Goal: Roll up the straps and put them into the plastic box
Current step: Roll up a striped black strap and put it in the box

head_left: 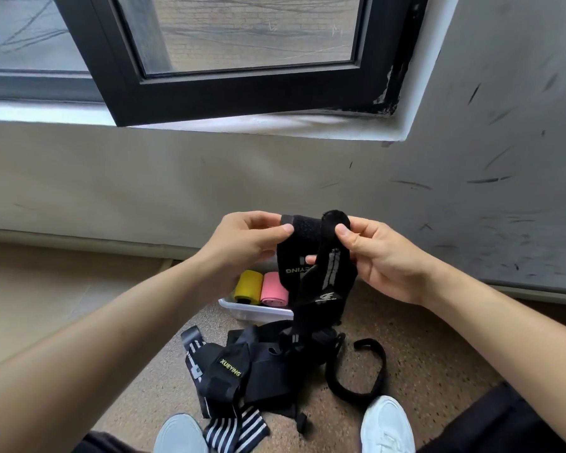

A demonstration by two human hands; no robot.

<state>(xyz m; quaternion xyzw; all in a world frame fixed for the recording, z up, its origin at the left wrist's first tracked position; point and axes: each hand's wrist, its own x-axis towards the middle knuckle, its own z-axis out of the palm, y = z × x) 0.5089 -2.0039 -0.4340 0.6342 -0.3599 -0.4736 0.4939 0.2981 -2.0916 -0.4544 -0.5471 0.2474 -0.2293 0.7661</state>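
Presently a black strap [311,273] is held up above the plastic box [252,310], its long axis hanging roughly vertical, its tail trailing down to the floor [422,354]. Its upper end is pinched by the left hand [252,243] and the right hand [383,259], thumbs pressed on top. Yellow [247,286] and pink [274,288] rolls are seen in the box; more straps [258,364] lie tangled nearer.

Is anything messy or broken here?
Yes. The black straps lie in a tangled heap on the floor, not rolled like the yellow roll and pink roll. The window frame's corner looks chipped.
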